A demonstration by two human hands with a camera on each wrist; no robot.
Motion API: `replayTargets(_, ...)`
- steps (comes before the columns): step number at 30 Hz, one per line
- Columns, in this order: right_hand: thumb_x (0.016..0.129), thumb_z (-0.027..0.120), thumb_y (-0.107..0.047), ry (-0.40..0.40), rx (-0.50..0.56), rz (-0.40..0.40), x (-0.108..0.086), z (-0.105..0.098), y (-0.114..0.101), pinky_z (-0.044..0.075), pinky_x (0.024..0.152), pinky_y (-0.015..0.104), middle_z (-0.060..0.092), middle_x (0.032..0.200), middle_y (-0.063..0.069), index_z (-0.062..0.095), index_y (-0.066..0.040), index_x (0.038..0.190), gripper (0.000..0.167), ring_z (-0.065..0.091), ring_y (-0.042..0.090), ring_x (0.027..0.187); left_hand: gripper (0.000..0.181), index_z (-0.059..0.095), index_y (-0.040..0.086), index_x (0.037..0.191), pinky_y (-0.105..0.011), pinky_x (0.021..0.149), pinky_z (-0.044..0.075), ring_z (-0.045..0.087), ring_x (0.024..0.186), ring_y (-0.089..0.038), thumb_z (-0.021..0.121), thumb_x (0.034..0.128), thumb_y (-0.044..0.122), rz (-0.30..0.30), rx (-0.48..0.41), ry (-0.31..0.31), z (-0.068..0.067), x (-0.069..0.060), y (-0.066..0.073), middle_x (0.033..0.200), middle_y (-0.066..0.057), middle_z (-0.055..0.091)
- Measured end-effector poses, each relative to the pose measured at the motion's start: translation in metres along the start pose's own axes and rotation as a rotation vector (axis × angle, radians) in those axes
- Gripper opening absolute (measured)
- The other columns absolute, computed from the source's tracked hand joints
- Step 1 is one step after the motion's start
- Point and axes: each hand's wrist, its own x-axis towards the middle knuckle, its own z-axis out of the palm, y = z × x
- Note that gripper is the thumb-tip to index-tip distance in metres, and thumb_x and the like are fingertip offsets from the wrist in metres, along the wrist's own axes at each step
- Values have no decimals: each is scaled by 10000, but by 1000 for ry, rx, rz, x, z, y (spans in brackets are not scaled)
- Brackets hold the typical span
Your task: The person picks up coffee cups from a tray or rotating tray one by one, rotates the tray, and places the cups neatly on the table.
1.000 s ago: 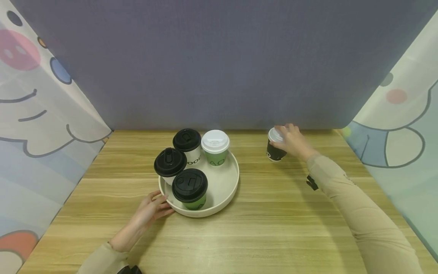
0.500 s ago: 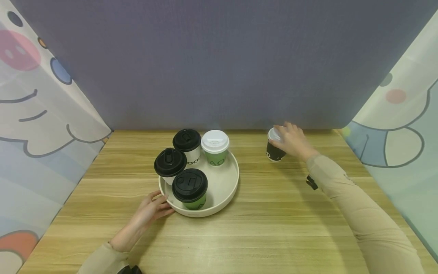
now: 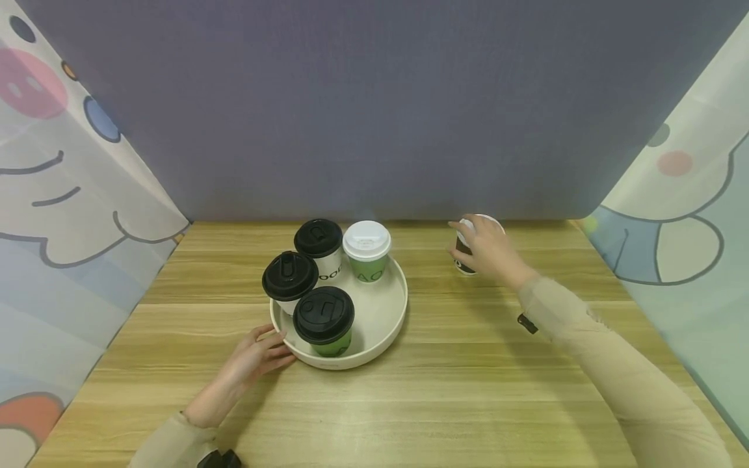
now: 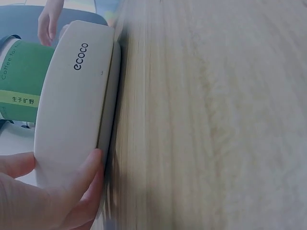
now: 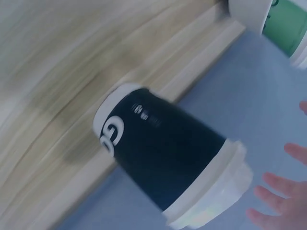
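My left hand [image 3: 251,361] grips the near left rim of a round cream tray [image 3: 380,325]. In the left wrist view the thumb lies inside the tray wall [image 4: 79,96], the other fingers outside. In the tray stand two white cups with black lids [image 3: 290,276] [image 3: 319,239], a green cup with a black lid [image 3: 324,318] and a green cup with a white lid [image 3: 367,250]. My right hand [image 3: 491,250] is spread before a black paper cup with a white lid [image 3: 462,257]. In the right wrist view its fingers stand apart from the cup [image 5: 165,148].
The wooden table [image 3: 456,390] ends at a grey-blue panel [image 3: 374,117] behind the cups. Cartoon-printed sheets [image 3: 76,214] stand at the left and right sides. Table surface lies between the tray and the black cup.
My right hand's fingers have come off the lid and spread, and the hand has shifted slightly left and toward me. The black cup stands in about the same place. The left hand stays at the tray.
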Motion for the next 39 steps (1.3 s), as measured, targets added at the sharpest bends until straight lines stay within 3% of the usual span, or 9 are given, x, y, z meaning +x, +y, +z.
replayTargets(10, 753, 664, -222, 130, 45, -208, -12, 13, -31, 386, 898, 528, 475, 1124, 271, 511, 26, 1140, 484, 463, 398, 1013, 673, 44, -96, 1348, -370, 851, 497, 595, 838, -176, 490, 893, 120, -17, 40, 15, -5, 3, 3, 950, -125, 539)
replayTargets(16, 743, 670, -224, 138, 67, -287, -20, 19, -56, 420, 875, 489, 510, 1086, 237, 545, 39, 1076, 442, 485, 372, 982, 649, 68, -128, 1338, -363, 868, 489, 583, 851, -158, 463, 898, 138, 7, 78, -5, -14, 7, 10, 942, -80, 545)
replayTargets(29, 845, 570, -290, -52, 159, -317, -34, 25, -105, 379, 980, 437, 521, 1139, 144, 545, -66, 1166, 393, 471, 288, 1083, 588, 107, -156, 1321, -351, 880, 483, 578, 839, -127, 431, 921, 128, 20, 93, -68, -26, 19, 22, 889, -18, 579)
replayTargets(34, 856, 563, -294, -97, 189, -356, -37, 29, -121, 439, 927, 351, 534, 1112, 114, 559, -83, 1147, 360, 494, 232, 1035, 620, 64, -151, 1335, -338, 873, 487, 565, 846, -114, 426, 926, 144, 16, 104, -78, -28, 23, 24, 909, -14, 563)
replayTargets(39, 842, 585, -290, -92, 186, -416, -38, 37, -134, 463, 874, 317, 562, 1044, 68, 596, -118, 1099, 310, 520, 182, 969, 639, 32, -151, 1338, -319, 855, 496, 563, 845, -111, 430, 921, 125, 14, 91, -85, -29, 25, 24, 913, -13, 553)
